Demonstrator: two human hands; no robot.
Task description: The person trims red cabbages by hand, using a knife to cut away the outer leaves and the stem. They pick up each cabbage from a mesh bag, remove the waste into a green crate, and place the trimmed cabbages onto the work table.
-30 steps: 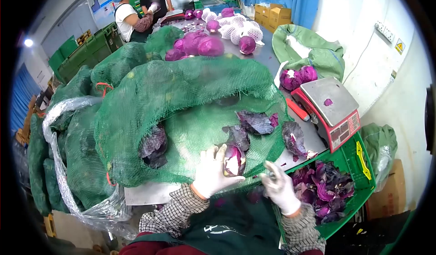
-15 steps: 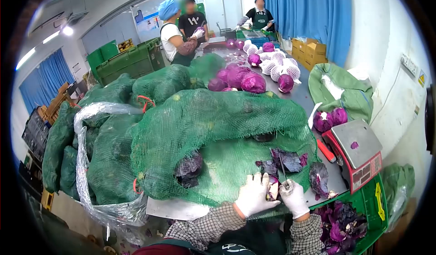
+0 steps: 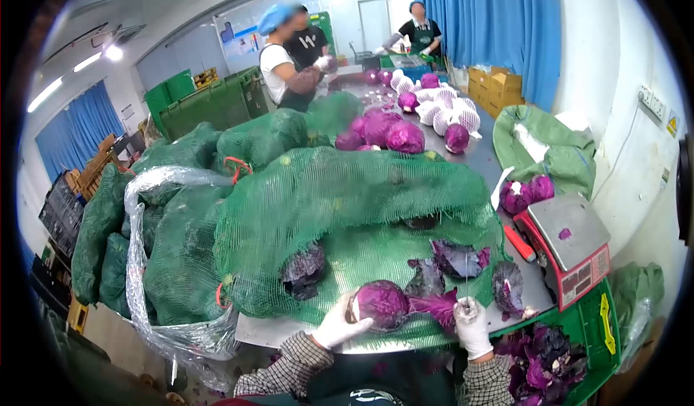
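Observation:
My left hand (image 3: 341, 322), in a white glove, holds the left side of a purple cabbage (image 3: 382, 305) at the table's front edge. To its right my right hand (image 3: 471, 326), also gloved, is closed round a thin knife (image 3: 466, 287) whose blade points away from me. A loose purple leaf (image 3: 436, 306) stretches between the cabbage and my right hand. Dark outer leaves (image 3: 460, 258) lie on the green net just beyond. Another dark cabbage (image 3: 303, 270) shows at the mouth of the large net sack (image 3: 347, 189).
Full net sacks (image 3: 184, 240) fill the left. A scale (image 3: 567, 232) and red-handled tool (image 3: 519, 244) lie right, above a green crate (image 3: 606, 362) of leaves. Purple cabbages (image 3: 405, 138), some in white foam nets (image 3: 463, 117), stand farther back. Three people stand beyond.
My left hand has moved left with the cabbage, which now shows its round purple side. My right hand has shifted slightly right, and a purple leaf now lies between the hands.

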